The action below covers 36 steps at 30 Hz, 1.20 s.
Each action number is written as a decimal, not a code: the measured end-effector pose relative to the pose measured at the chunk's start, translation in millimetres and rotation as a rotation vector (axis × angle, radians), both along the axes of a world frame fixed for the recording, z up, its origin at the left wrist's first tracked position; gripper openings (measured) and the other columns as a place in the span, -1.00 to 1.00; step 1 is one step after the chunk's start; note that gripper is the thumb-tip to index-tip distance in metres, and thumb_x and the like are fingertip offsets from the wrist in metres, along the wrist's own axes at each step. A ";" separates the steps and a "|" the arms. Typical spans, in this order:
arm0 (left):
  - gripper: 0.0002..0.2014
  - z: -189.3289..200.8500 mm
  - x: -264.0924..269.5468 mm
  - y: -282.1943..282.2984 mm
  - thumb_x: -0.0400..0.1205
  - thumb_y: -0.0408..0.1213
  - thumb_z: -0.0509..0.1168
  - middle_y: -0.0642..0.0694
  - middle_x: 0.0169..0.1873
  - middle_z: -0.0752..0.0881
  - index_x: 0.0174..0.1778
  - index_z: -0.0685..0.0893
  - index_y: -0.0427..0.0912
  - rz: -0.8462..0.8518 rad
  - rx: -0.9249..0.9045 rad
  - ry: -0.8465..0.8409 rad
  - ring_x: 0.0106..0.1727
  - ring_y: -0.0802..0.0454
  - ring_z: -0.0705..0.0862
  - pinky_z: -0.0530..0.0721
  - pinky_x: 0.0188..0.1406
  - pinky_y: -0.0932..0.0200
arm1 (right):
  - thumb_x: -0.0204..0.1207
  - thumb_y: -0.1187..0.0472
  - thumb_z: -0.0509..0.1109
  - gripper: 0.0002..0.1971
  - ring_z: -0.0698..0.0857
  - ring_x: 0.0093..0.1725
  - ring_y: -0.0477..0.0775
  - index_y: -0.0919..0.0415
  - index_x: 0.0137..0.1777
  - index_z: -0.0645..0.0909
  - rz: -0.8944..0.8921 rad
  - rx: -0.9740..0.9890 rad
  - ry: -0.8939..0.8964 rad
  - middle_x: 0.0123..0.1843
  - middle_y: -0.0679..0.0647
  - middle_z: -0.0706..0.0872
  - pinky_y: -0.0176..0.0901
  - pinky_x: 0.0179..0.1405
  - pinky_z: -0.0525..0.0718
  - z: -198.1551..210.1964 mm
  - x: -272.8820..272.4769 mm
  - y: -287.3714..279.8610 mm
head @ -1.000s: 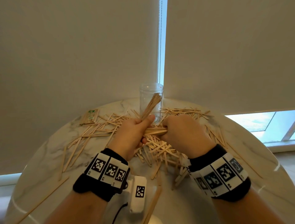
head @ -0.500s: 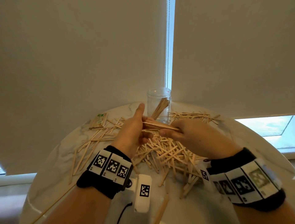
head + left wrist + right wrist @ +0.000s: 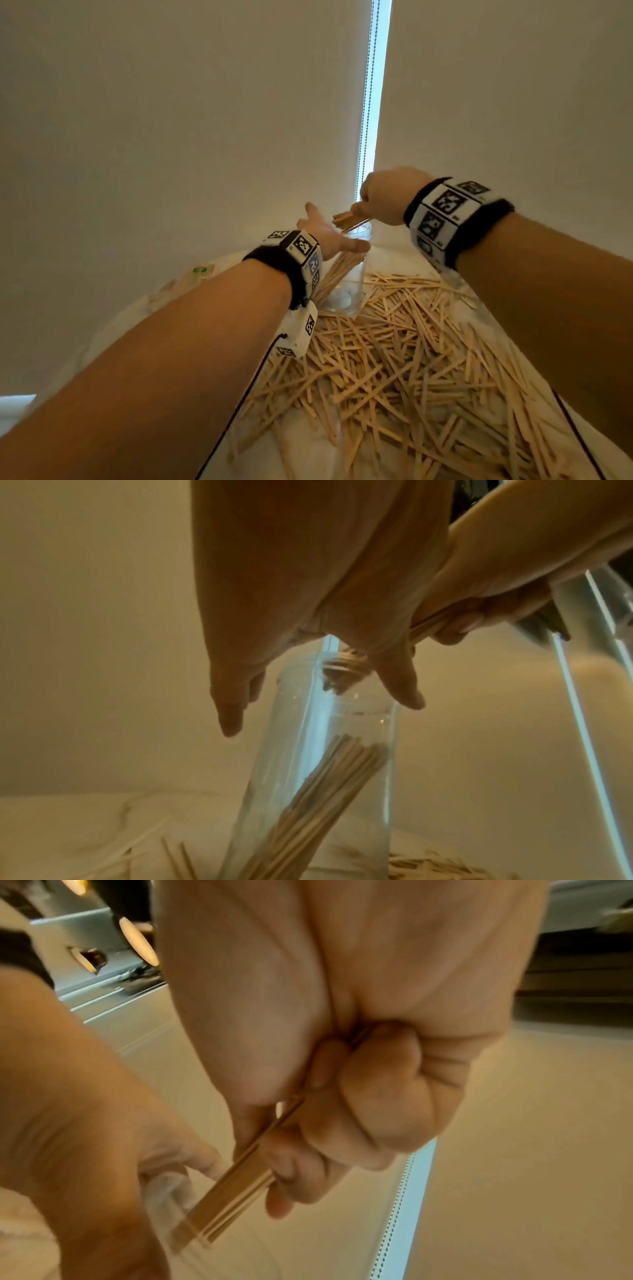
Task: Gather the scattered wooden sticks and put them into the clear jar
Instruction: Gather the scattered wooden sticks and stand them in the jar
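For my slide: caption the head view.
Right hand feeds sticks into jar; left hand open beside it.

A round white marble-patterned surface carries everything. Behind it hang two cream roller blinds, and a bright strip of window with a beaded metal pull chain shows between them. At the surface's far left edge lies a small paper packet with a green mark.
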<state>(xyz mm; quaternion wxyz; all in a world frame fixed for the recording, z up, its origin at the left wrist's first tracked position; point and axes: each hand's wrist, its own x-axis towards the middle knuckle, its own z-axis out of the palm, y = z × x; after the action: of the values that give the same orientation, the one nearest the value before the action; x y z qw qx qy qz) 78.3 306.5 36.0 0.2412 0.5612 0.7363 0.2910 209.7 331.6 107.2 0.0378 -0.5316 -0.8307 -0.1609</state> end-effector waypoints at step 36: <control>-0.11 -55.6 -88.6 -120.4 0.50 0.46 0.23 -0.20 0.32 0.65 0.45 0.56 -0.29 -0.012 -0.415 0.654 0.28 -0.18 0.64 0.61 0.24 0.06 | 0.49 -0.57 0.07 -0.13 0.66 0.01 0.10 0.25 0.21 0.69 -0.227 -0.627 -0.160 0.00 0.11 0.69 -0.10 0.10 0.66 -120.7 30.7 -139.8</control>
<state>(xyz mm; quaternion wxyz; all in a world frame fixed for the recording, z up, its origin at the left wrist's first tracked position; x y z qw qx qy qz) -10.3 186.1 -19.6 0.1041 0.5681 0.8142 -0.0600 240.4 191.8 -13.5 -0.2109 -0.5919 -0.7758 0.0576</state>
